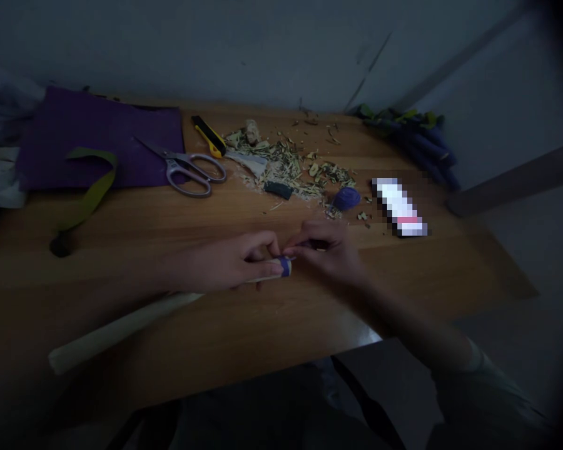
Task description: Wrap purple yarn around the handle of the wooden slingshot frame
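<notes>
My left hand [251, 262] is closed around a long pale stick [131, 325], which slants down to the lower left across the table. A band of blue thread [286, 267] circles the stick's right end, just beyond my left thumb. Close beside that end, my right hand [331, 250] pinches a thin strand that looks like the same blue thread, between thumb and forefinger. My fingertips partly hide the strand. Behind my right hand lies a small blue ball of thread [347, 199].
Wood shavings [286, 159] are heaped mid-table, with a yellow and black utility knife [209, 137] alongside. Scissors [187, 172] overlap a purple sheet [103, 140] at left, near a green strip [94, 194]. A lit, pixelated phone [400, 207] and purple bundle [420, 140] are right.
</notes>
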Action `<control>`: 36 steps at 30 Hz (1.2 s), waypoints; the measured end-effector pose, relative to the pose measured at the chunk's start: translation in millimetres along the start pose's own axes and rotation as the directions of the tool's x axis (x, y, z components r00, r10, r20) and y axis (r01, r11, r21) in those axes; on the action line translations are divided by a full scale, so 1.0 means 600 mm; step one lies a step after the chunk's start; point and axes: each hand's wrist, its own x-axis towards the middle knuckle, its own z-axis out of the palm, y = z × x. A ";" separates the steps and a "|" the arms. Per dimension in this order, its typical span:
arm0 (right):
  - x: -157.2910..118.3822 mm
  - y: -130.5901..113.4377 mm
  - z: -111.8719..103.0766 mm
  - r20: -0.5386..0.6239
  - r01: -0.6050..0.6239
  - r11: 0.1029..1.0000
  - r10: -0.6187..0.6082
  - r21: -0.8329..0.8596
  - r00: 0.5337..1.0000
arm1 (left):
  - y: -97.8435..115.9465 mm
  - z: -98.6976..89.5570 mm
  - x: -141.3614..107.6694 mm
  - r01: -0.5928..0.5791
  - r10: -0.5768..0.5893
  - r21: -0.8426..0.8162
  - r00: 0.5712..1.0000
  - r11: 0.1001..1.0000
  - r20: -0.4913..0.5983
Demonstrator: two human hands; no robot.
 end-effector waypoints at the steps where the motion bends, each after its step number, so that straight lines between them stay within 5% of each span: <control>1: 0.001 -0.001 0.000 -0.011 -0.033 0.999 0.033 0.042 0.999 | 0.003 -0.001 -0.002 -0.007 0.007 -0.019 1.000 1.000 -0.010; 5: 0.001 -0.001 0.001 -0.056 -0.017 0.995 0.023 0.098 0.998 | 0.014 -0.004 -0.006 -0.048 0.040 -0.097 0.996 0.994 -0.086; 10: -0.004 -0.001 0.004 -0.131 0.169 0.976 -0.187 -0.136 0.974 | 0.018 -0.004 -0.005 -0.101 0.058 -0.199 0.976 0.975 -0.211; 15: -0.012 -0.001 0.008 -0.132 0.211 0.919 -0.267 -0.333 0.954 | 0.016 -0.004 -0.002 -0.130 0.048 -0.275 0.957 0.952 -0.288; 24: -0.019 -0.001 0.005 -0.103 0.262 0.790 -0.377 -0.554 0.920 | 0.011 -0.011 0.003 -0.045 -0.050 -0.421 0.976 0.906 -0.213; 31: -0.016 0.005 0.002 -0.110 0.321 0.722 -0.480 -0.612 0.870 | 0.002 -0.014 0.010 0.080 -0.149 -0.516 0.984 0.853 -0.093; 36: -0.017 0.012 -0.001 -0.088 0.324 0.732 -0.463 -0.599 0.882 | 0.001 -0.012 0.009 0.091 -0.142 -0.504 0.988 0.859 -0.064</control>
